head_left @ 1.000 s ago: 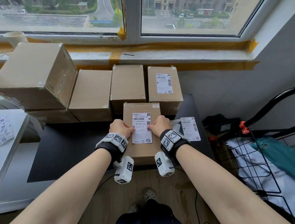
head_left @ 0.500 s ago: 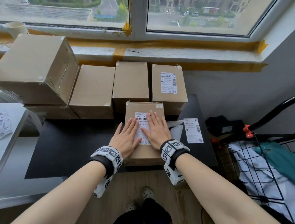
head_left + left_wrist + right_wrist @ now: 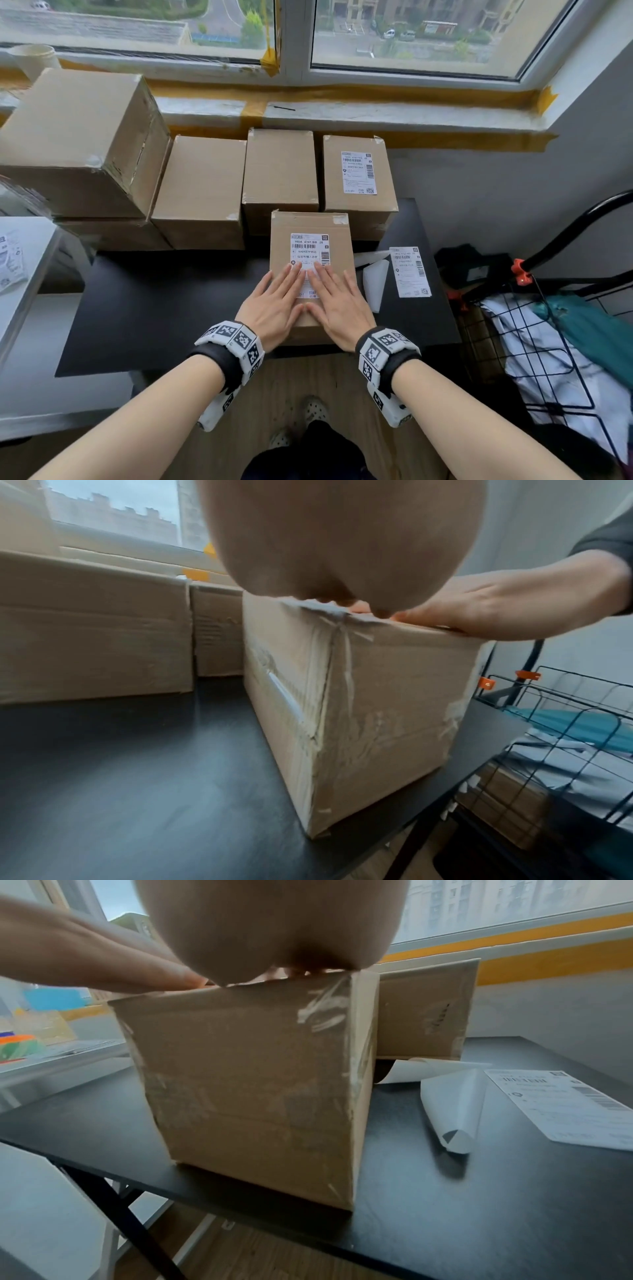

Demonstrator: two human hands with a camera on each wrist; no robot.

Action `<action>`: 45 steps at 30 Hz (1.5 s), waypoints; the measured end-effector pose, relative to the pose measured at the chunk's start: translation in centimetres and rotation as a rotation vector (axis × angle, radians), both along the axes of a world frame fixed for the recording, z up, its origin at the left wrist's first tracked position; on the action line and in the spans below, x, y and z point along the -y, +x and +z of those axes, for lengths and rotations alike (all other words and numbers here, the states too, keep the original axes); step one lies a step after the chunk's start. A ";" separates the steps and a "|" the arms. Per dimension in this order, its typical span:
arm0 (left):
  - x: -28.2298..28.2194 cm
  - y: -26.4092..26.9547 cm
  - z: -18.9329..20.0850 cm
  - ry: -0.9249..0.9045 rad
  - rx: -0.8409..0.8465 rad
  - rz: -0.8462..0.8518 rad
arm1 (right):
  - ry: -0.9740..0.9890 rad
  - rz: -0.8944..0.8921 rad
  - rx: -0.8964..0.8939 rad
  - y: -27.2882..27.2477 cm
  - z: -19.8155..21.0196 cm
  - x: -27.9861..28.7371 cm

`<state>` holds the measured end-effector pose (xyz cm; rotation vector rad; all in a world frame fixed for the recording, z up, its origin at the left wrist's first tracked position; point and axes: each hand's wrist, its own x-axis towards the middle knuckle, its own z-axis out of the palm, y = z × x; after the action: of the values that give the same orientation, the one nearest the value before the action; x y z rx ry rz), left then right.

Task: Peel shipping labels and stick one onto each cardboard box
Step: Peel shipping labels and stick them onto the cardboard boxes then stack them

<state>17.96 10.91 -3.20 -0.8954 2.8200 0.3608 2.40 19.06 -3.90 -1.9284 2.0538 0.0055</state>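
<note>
A small cardboard box (image 3: pixel 310 222) (image 3: pixel 377 696) (image 3: pixel 253 1085) stands near the front edge of the black table (image 3: pixel 154 308). A white shipping label (image 3: pixel 310 248) lies on its top. My left hand (image 3: pixel 274 305) and right hand (image 3: pixel 337 305) lie flat on the box top with straight fingers, pressing the label's lower half. A loose shipping label (image 3: pixel 409 272) (image 3: pixel 565 1107) lies on the table to the right, beside curled white backing sheets (image 3: pixel 375 284) (image 3: pixel 452 1104). Behind, a box (image 3: pixel 356 178) carries a label, and two boxes (image 3: pixel 279 168) (image 3: pixel 202 185) beside it show none.
A large cardboard box (image 3: pixel 75 137) sits stacked at the back left. A black wire cart (image 3: pixel 534 342) with cloth stands right of the table. A white side table (image 3: pixel 20 260) with papers is at the left. The window sill runs behind the boxes.
My hands went from curled beside the label to flat on it, then slid toward me down the label. Its upper half now shows.
</note>
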 end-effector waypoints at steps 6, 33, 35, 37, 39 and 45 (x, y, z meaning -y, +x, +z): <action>2.3 -3.6 0.9 -0.006 0.009 0.133 | 0.015 -0.090 0.000 -0.9 1.2 4.2; -0.6 2.9 -0.2 -0.026 -0.034 -0.036 | -0.027 -0.055 0.011 0.2 0.1 -2.0; -0.8 3.5 -0.2 0.089 -0.110 0.060 | -0.027 -0.117 0.055 0.0 0.3 -2.9; -0.9 3.8 -0.2 0.269 -0.213 0.246 | -0.038 -0.218 0.138 -0.4 0.4 -3.3; -0.9 3.8 -0.2 0.517 -0.291 0.491 | -0.062 -0.360 0.321 -0.5 0.6 -3.3; -0.6 3.3 -0.2 0.867 -0.475 0.637 | -0.111 -0.806 0.801 0.2 0.6 -1.9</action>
<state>21.27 11.51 -3.43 -1.5417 2.1651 1.8846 2.62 20.93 -3.32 -0.7761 2.0537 -0.9060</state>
